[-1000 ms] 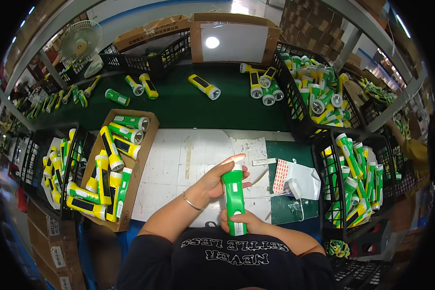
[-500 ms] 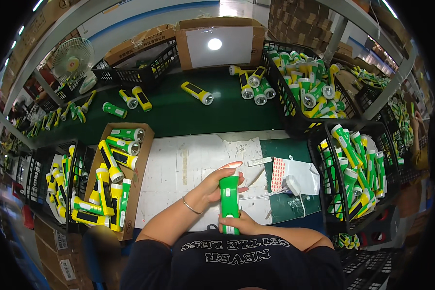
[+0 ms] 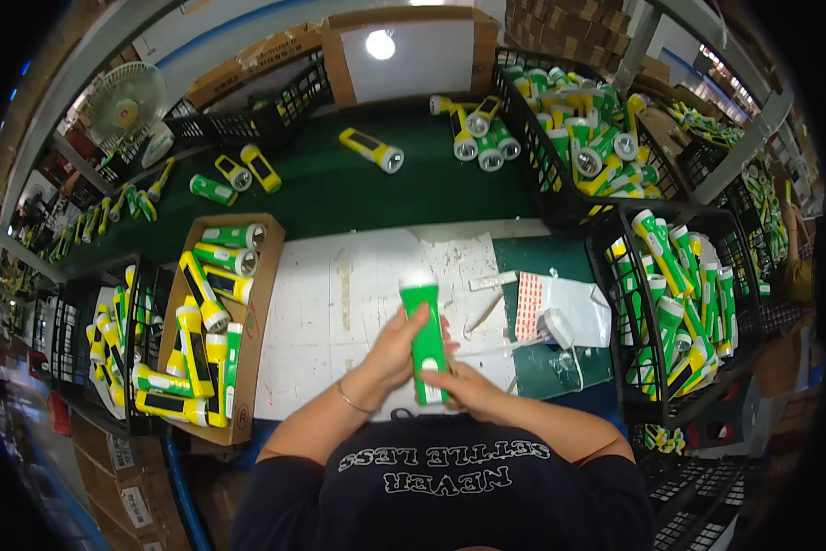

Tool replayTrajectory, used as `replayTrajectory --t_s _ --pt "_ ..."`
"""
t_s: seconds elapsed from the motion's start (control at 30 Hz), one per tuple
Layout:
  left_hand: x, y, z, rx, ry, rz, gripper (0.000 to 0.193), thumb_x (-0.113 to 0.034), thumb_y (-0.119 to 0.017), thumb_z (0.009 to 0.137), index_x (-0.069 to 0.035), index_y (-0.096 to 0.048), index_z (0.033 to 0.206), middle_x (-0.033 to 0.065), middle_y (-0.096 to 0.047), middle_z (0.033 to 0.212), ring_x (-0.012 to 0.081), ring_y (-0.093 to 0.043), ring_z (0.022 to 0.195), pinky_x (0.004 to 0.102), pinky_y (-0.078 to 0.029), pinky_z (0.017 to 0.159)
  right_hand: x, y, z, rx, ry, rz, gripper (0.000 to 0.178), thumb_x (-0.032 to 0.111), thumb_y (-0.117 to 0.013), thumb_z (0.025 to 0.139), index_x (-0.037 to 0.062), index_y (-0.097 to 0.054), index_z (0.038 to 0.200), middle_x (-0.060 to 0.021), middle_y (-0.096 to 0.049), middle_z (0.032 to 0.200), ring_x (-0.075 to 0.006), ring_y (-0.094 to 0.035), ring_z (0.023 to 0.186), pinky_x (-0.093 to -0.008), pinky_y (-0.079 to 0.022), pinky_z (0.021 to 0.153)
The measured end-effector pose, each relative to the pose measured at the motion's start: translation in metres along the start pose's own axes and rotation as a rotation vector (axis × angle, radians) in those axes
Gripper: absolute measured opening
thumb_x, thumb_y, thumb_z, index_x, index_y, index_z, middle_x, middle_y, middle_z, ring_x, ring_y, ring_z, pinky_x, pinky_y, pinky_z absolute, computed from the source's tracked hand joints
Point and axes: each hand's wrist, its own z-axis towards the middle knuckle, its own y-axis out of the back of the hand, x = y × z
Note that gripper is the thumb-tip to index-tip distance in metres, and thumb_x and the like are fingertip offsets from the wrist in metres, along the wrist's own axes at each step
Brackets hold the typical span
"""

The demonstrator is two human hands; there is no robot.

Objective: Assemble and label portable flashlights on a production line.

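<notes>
A green flashlight (image 3: 424,335) is held between my two hands over the white work surface (image 3: 316,308), its head pointing away from me. My left hand (image 3: 397,347) wraps the upper body, thumb on top. The lower end is gripped by my right hand (image 3: 463,382), its thumb by the pale switch. The flashlight's head looks bright white and blurred. A round bright spot (image 3: 381,44) shows on a white sheet (image 3: 413,69) in the upright cardboard box. Close to the right hand lie a white charger plug (image 3: 557,323) and its thin cable.
To the left stands a cardboard box (image 3: 272,312) of yellow and green flashlights beside a black crate (image 3: 64,367). More flashlights fill black crates (image 3: 606,262) on the right. Several lie on the dark green belt (image 3: 339,202) across the far side, one yellow flashlight (image 3: 372,150) near the middle.
The flashlight has moved away from my body and a little left. My left hand has slid down from its head to close round the body; the view has shifted slightly.
</notes>
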Motion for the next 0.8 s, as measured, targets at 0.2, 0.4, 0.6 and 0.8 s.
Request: replayTrajectory --t_s 0.2,0.4,0.6,0.8 --pt "-0.034 -0.001 0.004 0.005 -0.1 0.058 0.026 -0.023 -0.053 0.092 -0.005 -0.042 0.108 0.0105 -0.055 0.092 0.0182 -0.057 0.079 0.0356 -0.054 0.069 0.036 0.026 -0.009 -0.445 0.774 -0.818 0.017 0.022 -0.048 0.091 0.0069 -0.053 0.087 -0.0095 -0.051 0.071 -0.0259 -0.056 0.061 -0.0337 -0.045 0.057" --pt "-0.037 -0.011 0.0 0.019 -0.083 0.135 0.032 -0.033 -0.043 0.095 -0.005 -0.042 0.109 0.0101 -0.055 0.09 0.0166 -0.057 0.079 0.0313 -0.051 0.068 0.054 0.006 -0.008 -0.54 1.099 -1.554 0.009 0.013 -0.063 0.077 0.0085 -0.055 0.078 -0.0046 -0.049 0.065 -0.0212 -0.053 0.051 -0.0321 -0.042 0.045" --pt "-0.034 0.0 -0.002 0.017 -0.139 0.184 0.043 -0.045 -0.033 0.096 -0.005 -0.044 0.109 0.0093 -0.056 0.088 0.0153 -0.056 0.075 0.029 -0.049 0.066 0.044 0.005 -0.009 -0.339 1.215 -1.455 0.014 0.016 -0.066 0.073 0.0102 -0.053 0.071 -0.0037 -0.046 0.062 -0.0206 -0.049 0.044 -0.032 -0.04 0.04" --pt "-0.044 0.018 0.014 -0.033 -0.203 0.004 0.049 -0.053 -0.037 0.092 -0.007 -0.045 0.107 0.01 -0.056 0.086 0.0178 -0.056 0.072 0.0325 -0.05 0.064 0.027 0.0 -0.021 0.127 1.223 -1.442 0.016 0.021 -0.068 0.072 0.0103 -0.055 0.073 -0.0038 -0.048 0.062 -0.0197 -0.052 0.047 -0.0335 -0.041 0.041"
